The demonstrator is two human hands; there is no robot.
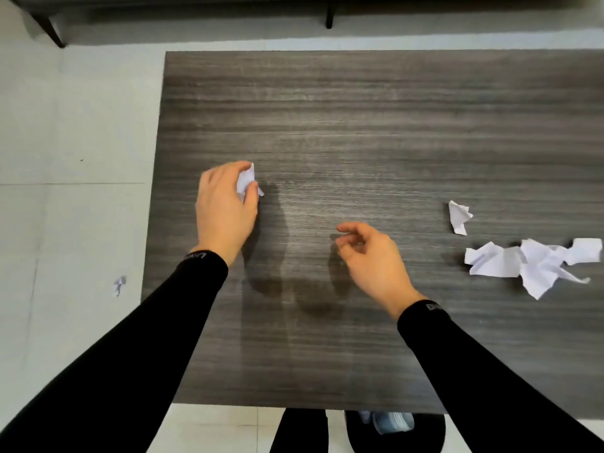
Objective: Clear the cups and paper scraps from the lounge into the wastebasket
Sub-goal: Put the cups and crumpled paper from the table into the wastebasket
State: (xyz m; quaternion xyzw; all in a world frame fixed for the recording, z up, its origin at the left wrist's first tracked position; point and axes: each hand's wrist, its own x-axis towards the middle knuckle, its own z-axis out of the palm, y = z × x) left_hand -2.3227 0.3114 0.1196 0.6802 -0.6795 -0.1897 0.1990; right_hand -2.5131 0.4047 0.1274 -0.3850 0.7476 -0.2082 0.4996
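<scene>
This looks like a lounge or office sitting area. A low, dark wood-grain table (359, 125) stands on a pale tiled floor (65, 125), dark furniture (196, 11) on slim legs runs along the far side, and a black wastebasket (354, 434) sits at the near edge.

A dark grey wood-grain table (359, 125) is seen from above, set on a pale tiled floor (65, 125). Near its right edge a small crumpled scrap (459, 217) is laid just beside a larger heap of torn, crumpled sheets (536, 263). One tiny paper scrap (119, 285) is left on the floor beside the table's left edge, and a black wastebasket (431, 433) is partly hidden at the near edge.
</scene>
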